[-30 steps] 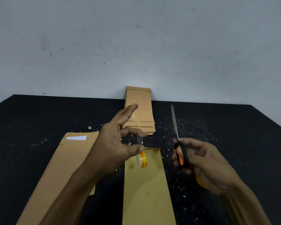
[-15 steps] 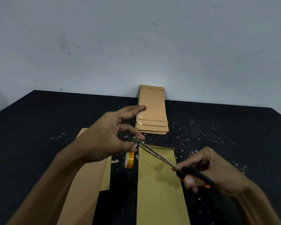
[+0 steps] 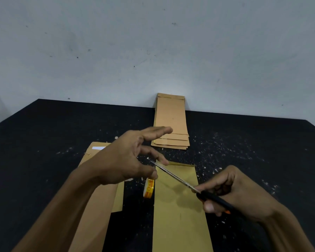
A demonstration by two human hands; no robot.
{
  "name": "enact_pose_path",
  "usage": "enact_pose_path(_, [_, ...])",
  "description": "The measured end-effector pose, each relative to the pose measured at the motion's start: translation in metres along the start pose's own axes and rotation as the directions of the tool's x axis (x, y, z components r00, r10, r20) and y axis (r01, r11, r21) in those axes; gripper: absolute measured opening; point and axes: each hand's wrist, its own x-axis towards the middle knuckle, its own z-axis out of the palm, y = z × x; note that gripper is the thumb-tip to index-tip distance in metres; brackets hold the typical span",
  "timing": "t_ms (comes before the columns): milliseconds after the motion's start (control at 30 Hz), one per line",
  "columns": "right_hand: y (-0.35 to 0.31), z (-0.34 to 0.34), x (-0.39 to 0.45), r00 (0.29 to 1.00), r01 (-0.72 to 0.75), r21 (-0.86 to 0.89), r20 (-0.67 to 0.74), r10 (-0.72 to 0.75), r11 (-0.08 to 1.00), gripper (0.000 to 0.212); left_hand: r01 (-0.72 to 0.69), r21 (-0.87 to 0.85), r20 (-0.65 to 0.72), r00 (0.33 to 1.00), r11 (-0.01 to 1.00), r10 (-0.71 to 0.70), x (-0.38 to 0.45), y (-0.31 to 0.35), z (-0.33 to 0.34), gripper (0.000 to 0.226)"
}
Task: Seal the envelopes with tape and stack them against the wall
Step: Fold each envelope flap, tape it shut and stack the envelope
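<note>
A brown envelope (image 3: 178, 215) lies lengthwise in front of me on the black table (image 3: 44, 142). My left hand (image 3: 127, 159) hovers over its top left corner and pinches a strip of clear tape between thumb and finger; the small orange-and-white tape roll (image 3: 149, 188) hangs just below. My right hand (image 3: 233, 193) grips black-handled scissors (image 3: 173, 176), whose blades reach up-left to the tape at my left fingertips. A stack of sealed envelopes (image 3: 171, 124) leans against the wall (image 3: 153, 51).
More brown envelopes (image 3: 96, 206) lie under my left forearm at the left, one showing a white label (image 3: 98, 148). Small white scraps are scattered over the table around the work area. The table's right edge shows at the far right.
My right hand swung the scissors from pointing upright down and left until the blades met the tape at my left fingers. The roll dropped slightly lower below my left hand.
</note>
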Motion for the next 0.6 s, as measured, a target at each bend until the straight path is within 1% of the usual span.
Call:
enact_pose_path(67, [0.001, -0.001, -0.001, 1.0, -0.005, -0.009, -0.012, 0.005, 1.0, 0.033, -0.014, -0.023, -0.013, 1.0, 1.0, 0.014, 0.001, 0.0, 0.0, 0.095])
enact_pose_path(133, [0.0, -0.002, -0.004, 0.998, -0.011, 0.004, -0.054, 0.012, 1.0, 0.033, -0.045, -0.074, -0.06, 0.997, 0.996, 0.041, 0.001, 0.0, 0.0, 0.094])
enact_pose_path(200, [-0.004, -0.004, -0.007, 0.991, -0.027, 0.013, -0.131, 0.029, 1.0, 0.033, -0.093, -0.102, -0.125, 0.989, 0.99, 0.08, 0.002, 0.001, -0.001, 0.094])
enact_pose_path(267, [-0.011, -0.005, -0.011, 0.969, -0.056, -0.012, -0.241, 0.052, 0.998, 0.033, -0.138, -0.104, -0.182, 0.976, 0.985, 0.117, 0.003, 0.001, 0.0, 0.093])
enact_pose_path(333, [-0.016, -0.006, -0.01, 0.923, -0.113, -0.1, -0.38, 0.066, 0.989, 0.038, -0.177, -0.098, -0.22, 0.963, 0.979, 0.152, 0.004, 0.0, 0.001, 0.093])
enact_pose_path(367, [-0.016, -0.007, -0.007, 0.885, -0.165, -0.157, -0.46, 0.076, 0.974, 0.039, -0.191, -0.096, -0.229, 0.959, 0.977, 0.165, 0.005, -0.001, 0.003, 0.094])
enact_pose_path(400, [-0.015, -0.008, -0.002, 0.84, -0.23, -0.203, -0.535, 0.089, 0.952, 0.038, -0.199, -0.101, -0.237, 0.956, 0.975, 0.171, 0.005, -0.001, 0.005, 0.094])
enact_pose_path(467, [-0.01, -0.009, 0.011, 0.747, -0.36, -0.262, -0.655, 0.109, 0.895, 0.026, -0.206, -0.131, -0.248, 0.954, 0.97, 0.169, 0.007, -0.002, 0.011, 0.094])
enact_pose_path(500, [-0.006, -0.009, 0.018, 0.714, -0.408, -0.295, -0.693, 0.1, 0.864, 0.022, -0.209, -0.147, -0.253, 0.953, 0.967, 0.168, 0.008, -0.003, 0.014, 0.094])
enact_pose_path(533, [-0.003, -0.009, 0.024, 0.691, -0.44, -0.34, -0.719, 0.072, 0.831, 0.021, -0.213, -0.16, -0.258, 0.952, 0.964, 0.168, 0.009, -0.004, 0.018, 0.094])
enact_pose_path(600, [0.001, -0.005, 0.033, 0.671, -0.513, -0.454, -0.742, 0.01, 0.728, 0.027, -0.224, -0.179, -0.265, 0.949, 0.958, 0.172, 0.011, -0.005, 0.023, 0.094])
